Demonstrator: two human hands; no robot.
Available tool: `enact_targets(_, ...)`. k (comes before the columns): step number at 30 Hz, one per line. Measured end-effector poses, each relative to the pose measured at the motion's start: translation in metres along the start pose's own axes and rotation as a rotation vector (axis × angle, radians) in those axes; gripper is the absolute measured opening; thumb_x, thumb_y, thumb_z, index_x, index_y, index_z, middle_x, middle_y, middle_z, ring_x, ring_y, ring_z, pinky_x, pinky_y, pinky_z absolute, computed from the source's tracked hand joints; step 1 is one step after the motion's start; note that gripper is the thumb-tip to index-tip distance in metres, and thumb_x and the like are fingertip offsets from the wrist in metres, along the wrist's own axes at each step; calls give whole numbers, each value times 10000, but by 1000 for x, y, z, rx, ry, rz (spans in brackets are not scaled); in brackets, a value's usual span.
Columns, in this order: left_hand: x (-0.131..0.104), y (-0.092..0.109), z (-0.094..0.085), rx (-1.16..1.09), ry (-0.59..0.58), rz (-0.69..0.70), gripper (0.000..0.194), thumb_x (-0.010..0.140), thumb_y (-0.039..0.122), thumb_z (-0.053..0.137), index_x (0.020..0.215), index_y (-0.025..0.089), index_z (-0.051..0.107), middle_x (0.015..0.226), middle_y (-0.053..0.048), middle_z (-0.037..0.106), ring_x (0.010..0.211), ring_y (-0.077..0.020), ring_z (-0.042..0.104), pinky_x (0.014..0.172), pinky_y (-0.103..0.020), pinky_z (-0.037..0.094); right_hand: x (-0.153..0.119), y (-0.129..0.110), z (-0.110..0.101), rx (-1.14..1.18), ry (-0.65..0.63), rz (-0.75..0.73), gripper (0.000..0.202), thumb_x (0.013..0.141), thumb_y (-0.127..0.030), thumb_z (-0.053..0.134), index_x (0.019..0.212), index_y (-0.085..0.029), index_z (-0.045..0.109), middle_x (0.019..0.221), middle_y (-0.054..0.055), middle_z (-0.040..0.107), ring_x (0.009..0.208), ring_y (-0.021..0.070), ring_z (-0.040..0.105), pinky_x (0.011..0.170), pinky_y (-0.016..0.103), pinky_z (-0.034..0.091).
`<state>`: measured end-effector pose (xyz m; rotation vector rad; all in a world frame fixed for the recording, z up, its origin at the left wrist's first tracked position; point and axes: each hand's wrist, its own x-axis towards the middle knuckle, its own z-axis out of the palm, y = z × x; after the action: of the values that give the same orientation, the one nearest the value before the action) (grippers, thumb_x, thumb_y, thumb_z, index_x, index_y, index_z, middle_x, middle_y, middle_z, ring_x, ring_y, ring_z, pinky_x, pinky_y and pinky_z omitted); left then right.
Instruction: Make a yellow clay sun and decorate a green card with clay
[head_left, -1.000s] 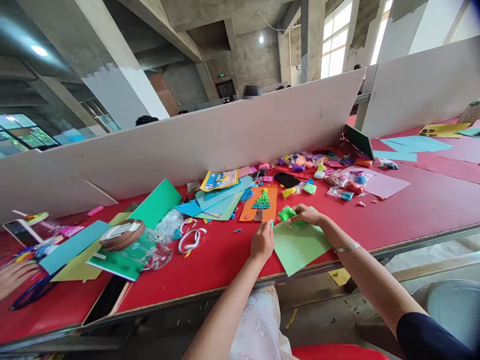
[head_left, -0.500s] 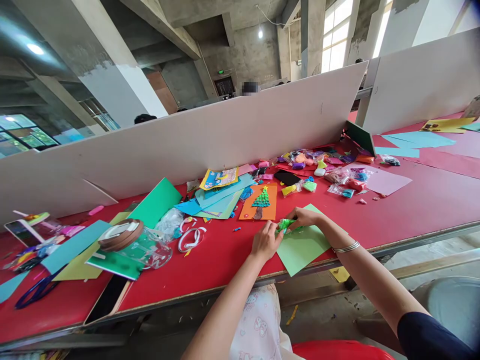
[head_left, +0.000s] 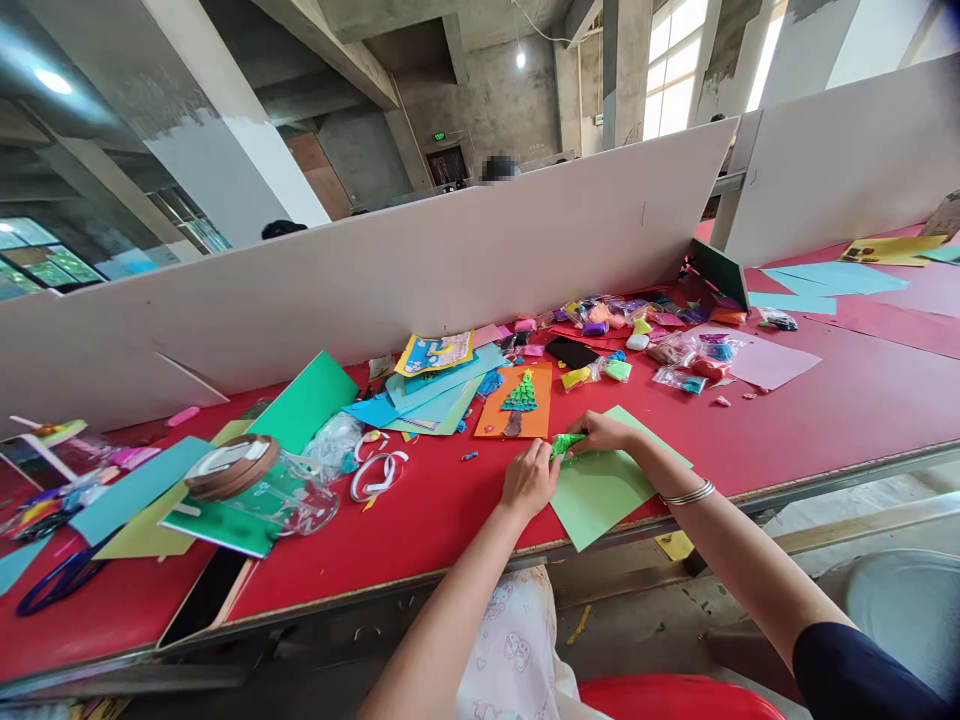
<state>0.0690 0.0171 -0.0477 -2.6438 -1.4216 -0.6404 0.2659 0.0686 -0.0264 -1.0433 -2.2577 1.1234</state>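
Observation:
Between my two hands is a bright green clay packet [head_left: 565, 444] in crinkly clear wrapping. My left hand [head_left: 529, 478] pinches its left end, and my right hand [head_left: 602, 434] grips its right end with bent fingers. A light green sheet of paper [head_left: 606, 497] lies under my right hand and wrist, its near corner at the table edge. Just beyond my hands rests an orange card [head_left: 487, 416] bearing a clay tree with green and blue leaves, a brown trunk and a yellow star.
A lidded clear jar [head_left: 300, 498] lies tipped on green card at the left. Coloured papers [head_left: 450, 390] are piled behind the orange card. Clay packets [head_left: 694, 355] and a black phone-like slab [head_left: 571, 352] lie farther back. A white partition [head_left: 420, 260] bounds the red table [head_left: 390, 560].
My hands stay close together on the green packet, and its ends have drawn slightly apart, showing more green between them. The view has shifted a little.

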Motion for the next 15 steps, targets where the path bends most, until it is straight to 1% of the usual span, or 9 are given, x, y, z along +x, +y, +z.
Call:
enact_targets(6, 0, 0, 0, -56, 33, -46, 191, 917, 288, 389, 811, 190, 513, 800, -45, 578, 692, -163, 575, 554, -236, 365, -1, 1, -5, 54, -3, 61, 459, 624, -583, 645, 623, -127, 596, 545, -41, 401, 545, 85, 334, 501, 219, 298)
enact_targets(10, 0, 1, -3, -124, 81, -83, 171, 910, 246, 386, 803, 205, 512, 790, -21, 582, 708, -147, 575, 562, -217, 371, -4, 0, -7, 88, 20, 95, 439, 623, -575, 643, 654, -138, 613, 558, -40, 413, 544, 85, 342, 497, 218, 296)
enact_targets(15, -3, -5, -9, -188, 154, -129, 189, 899, 207, 370, 777, 208, 514, 788, -19, 579, 723, -136, 568, 592, -207, 395, -5, -1, -8, 122, 63, 141, 428, 601, -568, 661, 576, -150, 574, 517, -48, 367, 512, 77, 317, 475, 220, 277)
